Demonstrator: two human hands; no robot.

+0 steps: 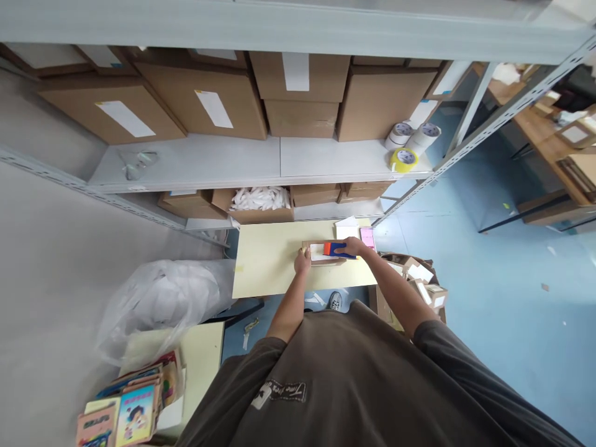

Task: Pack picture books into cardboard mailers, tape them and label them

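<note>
On the pale yellow table lies a small open cardboard box with a white inside or white sheet in it. My left hand grips the box's left end, fingers closed at its edge. In my right hand is a small blue box with an orange end, held over the right part of the cardboard box. How deep the blue box sits in it I cannot tell. Just beyond my right hand are white papers and a phone with a pink screen.
A metal shelf with large cartons and tape rolls stands beyond the table. White packing pieces fill an open carton. A plastic bag is at left, picture books at lower left, and small boxes at right.
</note>
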